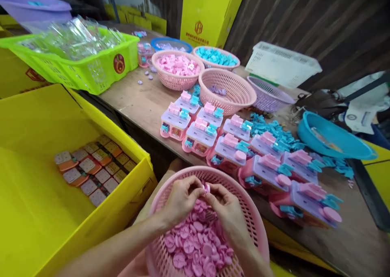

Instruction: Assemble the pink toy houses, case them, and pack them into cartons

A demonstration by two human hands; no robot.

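Observation:
Over a pink mesh basket (258, 232), my left hand (183, 197) and my right hand (228, 212) meet, both closed in a pinch. Between their fingertips is a small pink round plastic piece (206, 188); whether it is one piece or two pressed together I cannot tell. Many loose pink round pieces (195, 244) fill the bottom of the basket, some showing a crossed underside. Just beyond stand rows of pink toy units (201, 136) with lilac tops, carrying pink and blue parts. Several nearer ones also bear a pink round piece on top.
At left, an open yellow carton (27, 147) holds packed toy units (91, 167). Behind it stands a green crate (91, 71) of clear plastic pieces. Baskets of pink parts (178, 65) and blue parts (216, 56) line the table's far side. Loose blue parts (271, 132) lie near a blue basin (335, 140).

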